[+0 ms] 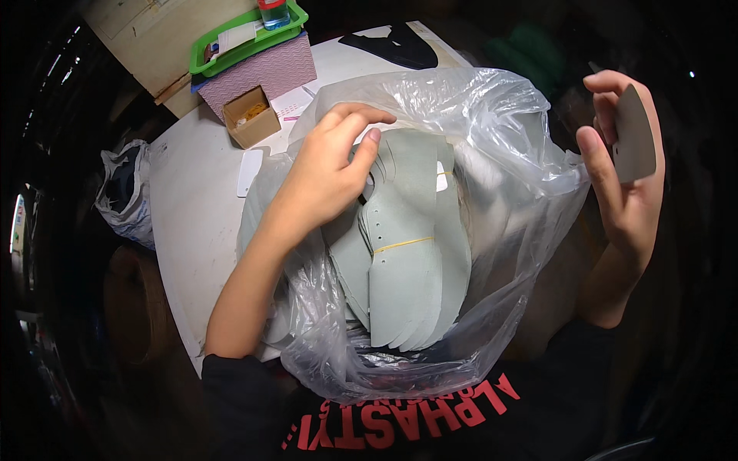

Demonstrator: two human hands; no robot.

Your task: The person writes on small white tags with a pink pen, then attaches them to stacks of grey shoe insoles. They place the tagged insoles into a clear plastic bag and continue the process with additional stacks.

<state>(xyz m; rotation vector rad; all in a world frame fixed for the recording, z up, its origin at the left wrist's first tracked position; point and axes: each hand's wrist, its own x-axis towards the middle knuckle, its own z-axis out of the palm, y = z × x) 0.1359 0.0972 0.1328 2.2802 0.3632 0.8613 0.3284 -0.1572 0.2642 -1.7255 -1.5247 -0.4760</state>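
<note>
A clear plastic bag [507, 107] lies spread open in front of me. Inside it are stacked grey-green cut sheet pieces [403, 307], several bundled by a yellow rubber band [403, 244]. My left hand [334, 157] hovers at the upper left of the stack, fingers curved and thumb apart from the index finger, with nothing visible in it. Whether its fingertips touch the pieces I cannot tell. Off the bag's right side, my raised right hand [626, 192] holds a flat pale card-like piece [638, 138] with a rounded corner against its fingers. A white tag [443, 178] shows under another band.
On the white table [188, 200] stand a small cardboard box [251, 119] and a pink textured box [265, 73] bearing a green tray [250, 44]. A white tag [250, 173] lies left of the bag. A black cut piece [396, 48] is at the back; a stuffed sack [127, 188] is beyond the left edge.
</note>
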